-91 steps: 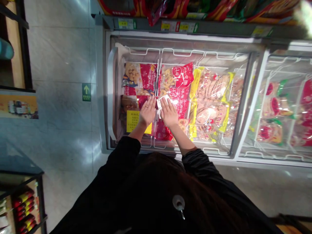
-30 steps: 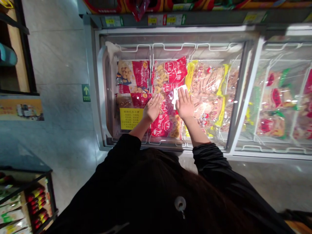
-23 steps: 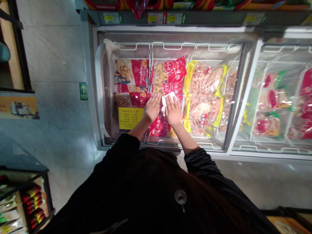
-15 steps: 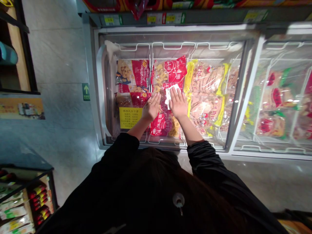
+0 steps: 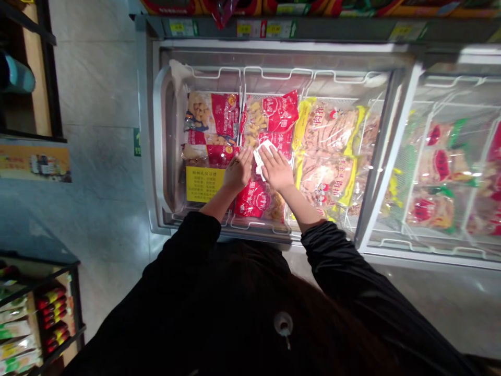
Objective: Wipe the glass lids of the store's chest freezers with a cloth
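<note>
My right hand [image 5: 277,169] lies flat, fingers stretched out, pressing a small white cloth [image 5: 259,156] onto the glass lid [image 5: 274,78] of a chest freezer. My left hand [image 5: 237,173] rests flat and open on the same glass just left of the cloth, a ring on one finger. Under the glass lie red bags of frozen food [image 5: 274,112] and yellow-edged clear packs [image 5: 332,130]. A yellow notice [image 5: 203,184] is stuck on the glass near my left wrist.
A second glass lid [image 5: 450,167] covers more packs to the right. A shelf edge with price tags [image 5: 250,27] runs above the freezer. Grey tiled floor [image 5: 97,78] lies to the left, with a low rack of bottles [image 5: 50,313] at the bottom left.
My right hand has slid the cloth back and forth over the glass, right then left, and now sits close beside my left hand, which has stayed in place.
</note>
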The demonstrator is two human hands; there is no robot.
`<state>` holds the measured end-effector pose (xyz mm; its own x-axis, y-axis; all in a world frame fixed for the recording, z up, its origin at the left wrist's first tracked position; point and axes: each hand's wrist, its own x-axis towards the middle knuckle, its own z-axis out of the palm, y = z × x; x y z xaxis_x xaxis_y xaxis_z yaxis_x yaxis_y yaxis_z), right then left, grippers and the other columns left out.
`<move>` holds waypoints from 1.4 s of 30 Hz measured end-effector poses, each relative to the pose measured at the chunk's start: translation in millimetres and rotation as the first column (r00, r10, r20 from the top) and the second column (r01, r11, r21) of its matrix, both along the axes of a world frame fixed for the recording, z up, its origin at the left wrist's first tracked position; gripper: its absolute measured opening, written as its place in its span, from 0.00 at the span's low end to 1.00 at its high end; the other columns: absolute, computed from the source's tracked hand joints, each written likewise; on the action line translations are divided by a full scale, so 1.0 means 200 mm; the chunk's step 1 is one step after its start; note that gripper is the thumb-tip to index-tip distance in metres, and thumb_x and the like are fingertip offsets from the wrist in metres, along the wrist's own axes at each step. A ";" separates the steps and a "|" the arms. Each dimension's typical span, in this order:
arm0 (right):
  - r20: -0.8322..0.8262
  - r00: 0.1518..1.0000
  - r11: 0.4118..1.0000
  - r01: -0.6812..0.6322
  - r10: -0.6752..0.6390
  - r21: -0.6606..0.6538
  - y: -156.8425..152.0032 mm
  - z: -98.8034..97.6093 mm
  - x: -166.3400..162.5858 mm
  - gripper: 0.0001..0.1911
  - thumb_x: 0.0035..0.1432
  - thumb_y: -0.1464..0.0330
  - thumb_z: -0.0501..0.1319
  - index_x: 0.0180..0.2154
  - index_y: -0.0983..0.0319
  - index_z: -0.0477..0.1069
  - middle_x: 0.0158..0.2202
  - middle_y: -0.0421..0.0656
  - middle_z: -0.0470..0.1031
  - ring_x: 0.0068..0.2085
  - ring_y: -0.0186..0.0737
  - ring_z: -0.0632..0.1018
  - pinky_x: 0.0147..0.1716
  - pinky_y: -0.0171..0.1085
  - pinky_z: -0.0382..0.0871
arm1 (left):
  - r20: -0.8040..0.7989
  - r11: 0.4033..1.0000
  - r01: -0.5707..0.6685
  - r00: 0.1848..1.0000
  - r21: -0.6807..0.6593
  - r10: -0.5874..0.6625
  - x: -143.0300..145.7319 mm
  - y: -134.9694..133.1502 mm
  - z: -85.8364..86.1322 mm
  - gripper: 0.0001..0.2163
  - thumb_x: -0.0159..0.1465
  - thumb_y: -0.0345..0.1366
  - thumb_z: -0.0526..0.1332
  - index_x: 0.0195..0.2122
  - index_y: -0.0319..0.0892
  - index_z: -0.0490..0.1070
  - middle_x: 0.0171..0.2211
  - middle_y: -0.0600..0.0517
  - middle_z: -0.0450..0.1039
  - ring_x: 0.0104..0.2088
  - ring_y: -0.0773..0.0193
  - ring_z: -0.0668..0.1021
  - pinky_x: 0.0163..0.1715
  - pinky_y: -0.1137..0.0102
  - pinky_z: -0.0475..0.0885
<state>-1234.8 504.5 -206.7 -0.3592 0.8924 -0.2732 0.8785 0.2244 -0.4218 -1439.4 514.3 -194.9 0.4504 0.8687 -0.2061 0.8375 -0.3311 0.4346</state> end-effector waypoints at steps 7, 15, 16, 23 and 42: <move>0.049 0.967 0.967 0.248 -0.251 0.048 0.03 -0.03 0.18 0.36 0.75 0.63 0.44 0.80 0.66 0.49 0.82 0.46 0.49 0.81 0.48 0.49 0.80 0.55 0.42 | -0.035 0.999 0.021 0.999 -0.035 -0.022 0.00 0.03 0.04 0.30 0.73 0.29 0.48 0.76 0.34 0.60 0.77 0.42 0.59 0.78 0.56 0.61 0.78 0.58 0.59; 0.035 0.981 0.981 0.189 -0.191 0.047 -0.11 -0.02 -0.07 0.35 0.77 0.64 0.44 0.79 0.65 0.51 0.81 0.46 0.52 0.81 0.47 0.52 0.79 0.53 0.46 | 0.039 0.999 0.029 0.999 0.021 -0.030 -0.03 0.00 0.00 0.27 0.78 0.33 0.47 0.76 0.30 0.58 0.77 0.40 0.59 0.79 0.54 0.59 0.79 0.55 0.56; 0.019 0.992 0.991 0.125 -0.126 0.051 -0.07 -0.02 -0.06 0.35 0.77 0.63 0.44 0.79 0.64 0.51 0.81 0.45 0.52 0.81 0.46 0.52 0.79 0.52 0.46 | 0.054 0.999 0.032 0.998 0.021 -0.033 -0.03 0.00 -0.02 0.28 0.78 0.34 0.47 0.77 0.32 0.57 0.78 0.40 0.58 0.79 0.54 0.59 0.80 0.54 0.55; 0.107 0.945 0.950 0.304 -0.310 0.069 0.01 -0.03 0.19 0.36 0.77 0.62 0.43 0.80 0.67 0.48 0.82 0.47 0.50 0.81 0.49 0.51 0.79 0.55 0.44 | 0.060 0.999 0.042 0.997 -0.029 -0.041 -0.04 0.03 -0.11 0.32 0.76 0.32 0.51 0.81 0.45 0.49 0.79 0.46 0.57 0.79 0.55 0.60 0.80 0.52 0.55; 0.206 0.880 0.904 0.423 -0.427 0.068 -0.04 -0.06 0.20 0.37 0.77 0.61 0.42 0.80 0.67 0.45 0.83 0.48 0.46 0.82 0.49 0.48 0.79 0.56 0.43 | 0.008 0.998 0.055 0.998 0.003 -0.055 0.00 0.01 -0.02 0.30 0.75 0.29 0.49 0.78 0.33 0.56 0.79 0.42 0.56 0.79 0.54 0.60 0.80 0.53 0.55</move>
